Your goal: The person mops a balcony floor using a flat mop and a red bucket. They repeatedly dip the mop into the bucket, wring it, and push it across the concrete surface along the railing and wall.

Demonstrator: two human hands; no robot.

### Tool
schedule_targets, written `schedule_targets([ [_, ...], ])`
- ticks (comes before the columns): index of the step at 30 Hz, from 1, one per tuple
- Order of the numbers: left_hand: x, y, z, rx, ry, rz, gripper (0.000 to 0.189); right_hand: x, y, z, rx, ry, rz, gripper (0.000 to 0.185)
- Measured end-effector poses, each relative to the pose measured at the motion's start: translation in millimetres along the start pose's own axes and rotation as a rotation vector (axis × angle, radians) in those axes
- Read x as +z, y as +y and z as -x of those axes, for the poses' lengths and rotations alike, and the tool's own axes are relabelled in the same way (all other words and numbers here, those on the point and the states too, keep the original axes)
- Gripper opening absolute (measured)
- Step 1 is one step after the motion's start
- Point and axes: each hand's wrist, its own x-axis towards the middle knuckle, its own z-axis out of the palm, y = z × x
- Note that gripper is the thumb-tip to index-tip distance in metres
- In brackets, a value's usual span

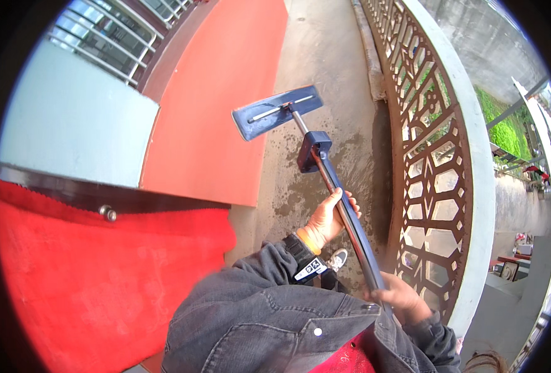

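Note:
A flat mop with a dark blue rectangular head points away from me along the walkway. Whether its head touches the floor is hard to tell. A dark plastic sliding block sits on the pole below the head. My left hand, with an orange band at the wrist, grips the middle of the dark pole, thumb along its top. Closer to my body, my right hand is wrapped around the lower pole and looks slightly blurred. The pole's near end is hidden by my hand and jacket.
Damp patches mark the concrete floor. A brown lattice railing with a pale top runs along the right. On the left are a red-painted wall base, a barred window and a red curtain beside a round knob.

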Motion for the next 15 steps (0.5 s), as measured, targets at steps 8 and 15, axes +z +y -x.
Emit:
schedule_targets([
  [8, -52.7, 37.7, -51.7, 0.265, 0.417, -0.36, 0.032, -22.2, 103.5, 68.1, 0.059, 0.427, 0.657, 0.041],
  [15, -98.1, 114.9, -58.2, 0.383, 0.624, -0.468, 0.032, -11.1, 192.9, 173.9, 0.24, 1.128, 1.239, 0.012],
])
